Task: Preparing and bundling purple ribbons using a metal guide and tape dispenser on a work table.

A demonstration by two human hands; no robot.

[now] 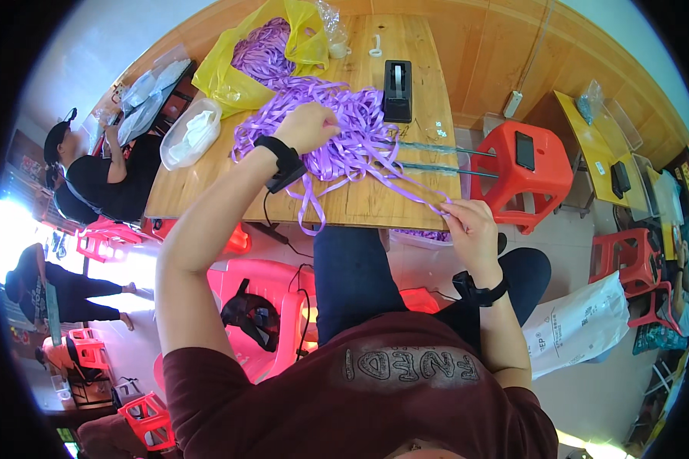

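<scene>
A tangled heap of purple ribbon (344,107) spreads over the wooden table (425,69). My left hand (310,128) is on the heap, its fingers curled closed at the ribbon; their tips are partly hidden. Beyond the table's near right edge, my right hand (473,229) pinches a strand of ribbon between thumb and fingers. That strand runs back left to the heap. More ribbon fills a yellow plastic bag (237,86) behind the heap. Two dark rods (475,174), partly wrapped in clear film, reach from the table to a red stool.
A black tape dispenser (397,92) stands at the back right of the table, a white plastic tub (177,145) at the left. The red stool (540,183) carries a phone (524,151). A white sack (578,325) lies at the right. Another person (107,168) sits at the far left.
</scene>
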